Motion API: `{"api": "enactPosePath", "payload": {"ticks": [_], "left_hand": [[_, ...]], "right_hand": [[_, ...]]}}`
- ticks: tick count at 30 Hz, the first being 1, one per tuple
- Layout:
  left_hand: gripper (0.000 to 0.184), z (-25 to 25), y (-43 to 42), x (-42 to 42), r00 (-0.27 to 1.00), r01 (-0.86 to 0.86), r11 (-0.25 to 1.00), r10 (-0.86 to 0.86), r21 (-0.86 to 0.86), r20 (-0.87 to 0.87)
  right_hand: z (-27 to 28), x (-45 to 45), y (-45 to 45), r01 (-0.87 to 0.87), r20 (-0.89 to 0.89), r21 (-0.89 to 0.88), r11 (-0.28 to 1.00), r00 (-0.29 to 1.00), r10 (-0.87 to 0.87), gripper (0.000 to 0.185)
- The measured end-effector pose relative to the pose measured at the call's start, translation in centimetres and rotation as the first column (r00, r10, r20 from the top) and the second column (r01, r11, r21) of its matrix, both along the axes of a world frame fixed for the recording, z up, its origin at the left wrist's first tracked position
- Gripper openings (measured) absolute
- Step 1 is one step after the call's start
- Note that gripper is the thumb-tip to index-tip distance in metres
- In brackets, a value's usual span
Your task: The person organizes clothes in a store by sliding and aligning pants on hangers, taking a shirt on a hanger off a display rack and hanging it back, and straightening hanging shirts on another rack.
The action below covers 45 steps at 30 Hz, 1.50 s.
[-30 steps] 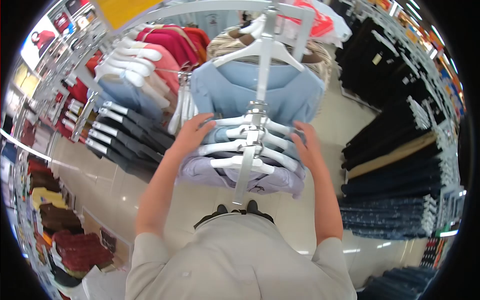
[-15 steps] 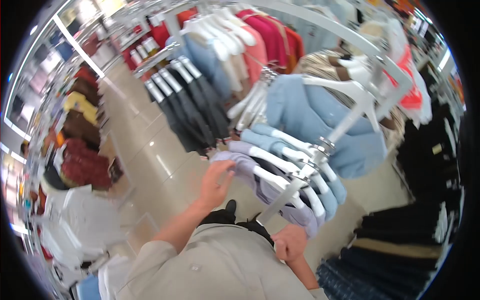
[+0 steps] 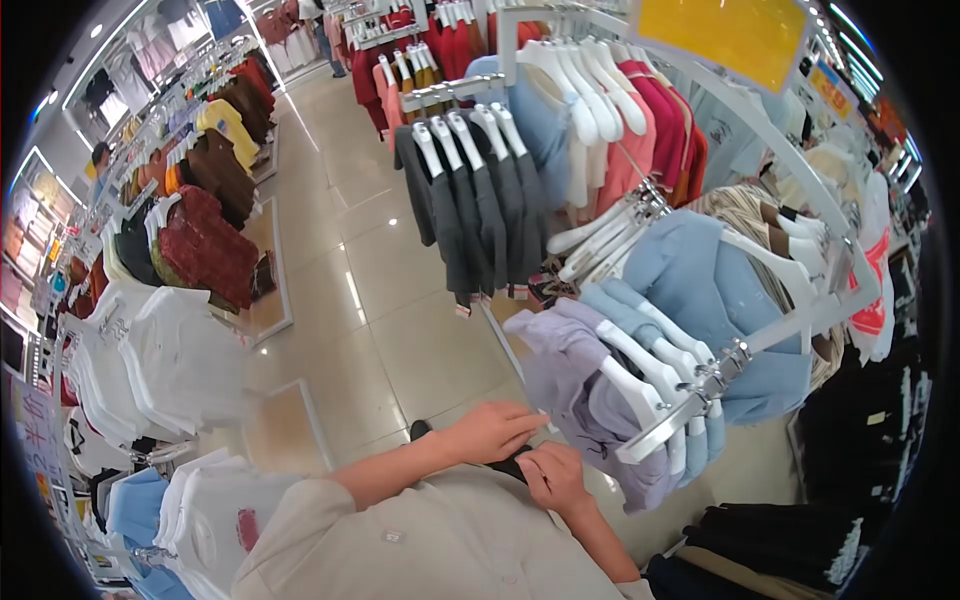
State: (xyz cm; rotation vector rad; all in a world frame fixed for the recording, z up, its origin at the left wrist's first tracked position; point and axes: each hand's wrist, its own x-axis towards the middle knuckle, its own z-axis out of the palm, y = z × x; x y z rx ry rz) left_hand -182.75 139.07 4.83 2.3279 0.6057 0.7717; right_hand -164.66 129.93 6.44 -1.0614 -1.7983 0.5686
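My left hand [image 3: 490, 432] reaches across the front of my body, fingers stretched toward the right and apart from the clothes. Close beside it, my right hand [image 3: 556, 476] is closed with its fingers curled; whether anything small lies inside is hidden. To the right of both hands hang lilac tops [image 3: 567, 372] on white hangers [image 3: 632, 392], at the near end of a metal rail [image 3: 655, 438]. Light blue garments [image 3: 632, 318] hang just behind them on the same rail. A larger light blue shirt [image 3: 690, 262] hangs farther along.
Dark grey garments [image 3: 470, 215] hang on a rail ahead. White shirts [image 3: 165, 360] fill a rack at my left, with a dark red garment [image 3: 207, 247] beyond. Dark folded-looking clothes [image 3: 770, 540] are at the lower right. A tiled aisle floor [image 3: 375, 300] runs forward.
My left hand has left the lilac top's shoulder and come in beside my right hand. The view has shifted, so the racks sit farther right and more of the aisle shows.
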Motion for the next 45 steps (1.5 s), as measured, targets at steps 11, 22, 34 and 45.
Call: {"api": "enactPosePath", "payload": {"ticks": [11, 22, 34, 45], "left_hand": [[0.029, -2.7, 2.1, -17.0, 0.999, -0.052, 0.998, 0.051, -0.04, -0.015], [0.026, -4.8, 0.0, -34.3, 0.966, -0.248, 0.926, 0.215, -0.284, -0.143], [0.028, -7.6, 3.0, -40.9, 0.848, -0.53, 0.783, 0.483, -0.325, -0.218], [0.019, -3.9, 16.3, -42.7, 0.731, -0.668, 0.714, 0.577, -0.21, -0.363]], "right_hand": [[-0.5, -17.2, 4.4, -0.111, 0.122, -0.037, 0.993, 0.986, 0.115, 0.01], [0.1, -33.4, 9.9, -0.359, 0.142, -0.113, 0.927, 0.917, 0.372, 0.018], [-2.1, -39.2, 17.8, -0.519, 0.216, -0.041, 0.854, 0.83, 0.514, 0.016], [2.2, -23.2, 44.2, 0.666, 0.209, 0.329, 0.669, 0.64, -0.739, 0.042]]}}
